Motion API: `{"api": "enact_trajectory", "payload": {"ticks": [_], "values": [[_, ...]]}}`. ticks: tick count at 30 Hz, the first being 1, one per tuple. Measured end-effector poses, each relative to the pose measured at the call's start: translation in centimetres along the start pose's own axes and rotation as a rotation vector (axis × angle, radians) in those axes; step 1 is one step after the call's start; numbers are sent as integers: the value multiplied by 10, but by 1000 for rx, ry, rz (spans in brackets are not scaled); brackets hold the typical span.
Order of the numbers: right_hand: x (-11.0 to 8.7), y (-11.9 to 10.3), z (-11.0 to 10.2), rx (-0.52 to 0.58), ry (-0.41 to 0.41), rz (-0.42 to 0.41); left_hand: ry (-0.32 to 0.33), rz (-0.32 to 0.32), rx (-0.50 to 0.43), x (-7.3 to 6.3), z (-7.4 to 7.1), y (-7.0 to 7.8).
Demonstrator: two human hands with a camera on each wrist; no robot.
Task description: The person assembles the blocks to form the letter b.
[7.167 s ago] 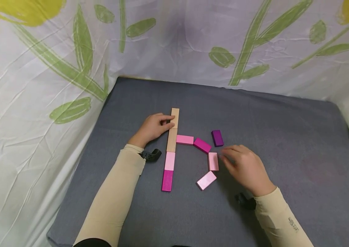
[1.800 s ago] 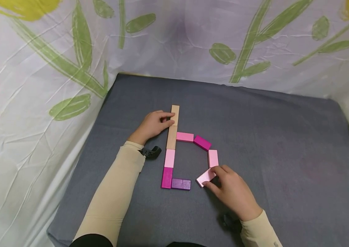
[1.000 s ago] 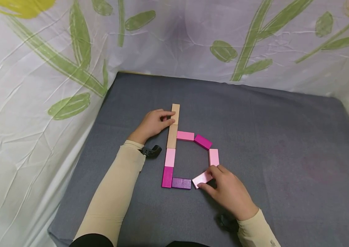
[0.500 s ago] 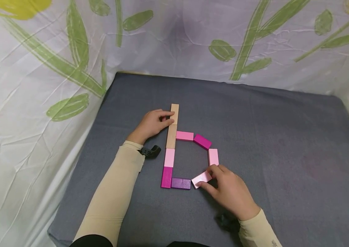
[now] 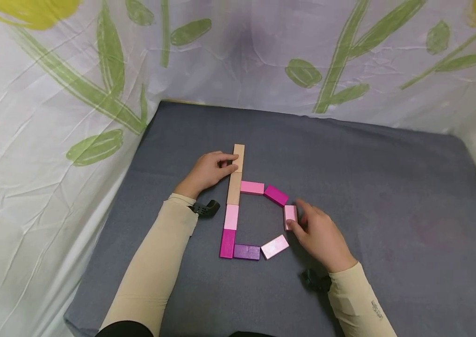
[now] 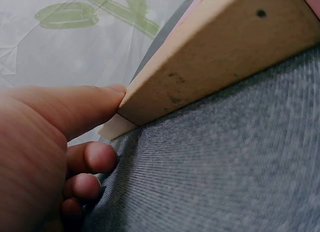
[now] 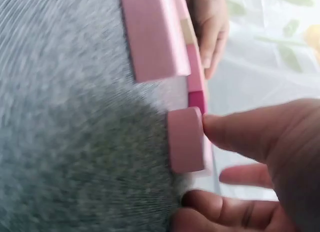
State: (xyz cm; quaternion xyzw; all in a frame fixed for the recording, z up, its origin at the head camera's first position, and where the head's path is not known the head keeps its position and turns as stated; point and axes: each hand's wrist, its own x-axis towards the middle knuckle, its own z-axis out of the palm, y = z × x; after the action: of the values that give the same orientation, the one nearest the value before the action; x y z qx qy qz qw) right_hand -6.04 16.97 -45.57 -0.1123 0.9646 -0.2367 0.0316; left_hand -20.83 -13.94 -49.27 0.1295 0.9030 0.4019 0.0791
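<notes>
In the head view, my left hand (image 5: 208, 171) rests thumb and forefinger on the far wooden block (image 5: 239, 152). In the left wrist view, the thumb touches the edge of a bare wooden block (image 6: 200, 62) and the other fingers curl loosely beside it. My right hand (image 5: 324, 234) is at the upright pink block (image 5: 289, 213) on the right of the outline. Its thumb touches that block in the right wrist view, while the forefinger stands apart from it. Just nearer lies the pale pink block (image 5: 275, 247), slanted, one corner at the purple block (image 5: 247, 252).
Below the second wooden block (image 5: 234, 189) the column goes on with a pink block (image 5: 231, 216) and a magenta block (image 5: 227, 243). Another pink block (image 5: 252, 187) and a slanted magenta block (image 5: 276, 195) form the upper curve. Grey cloth (image 5: 389, 187) covers the table; a patterned curtain (image 5: 255, 61) stands behind.
The purple block went from the upper right to the column's foot. My right hand shifted the pale pink block left, let go, and moved up to the upright pink block. My left hand stayed.
</notes>
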Motion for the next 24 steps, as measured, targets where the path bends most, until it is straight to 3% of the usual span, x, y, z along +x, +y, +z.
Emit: {"api": "enact_trajectory", "payload": {"ticks": [4,24], "values": [[2,3,4,8,-44,6,1,6,-5,-1,1,0],[-4,-2,6,-20,-40,-6,0,-2,6,0,1,1]]}}
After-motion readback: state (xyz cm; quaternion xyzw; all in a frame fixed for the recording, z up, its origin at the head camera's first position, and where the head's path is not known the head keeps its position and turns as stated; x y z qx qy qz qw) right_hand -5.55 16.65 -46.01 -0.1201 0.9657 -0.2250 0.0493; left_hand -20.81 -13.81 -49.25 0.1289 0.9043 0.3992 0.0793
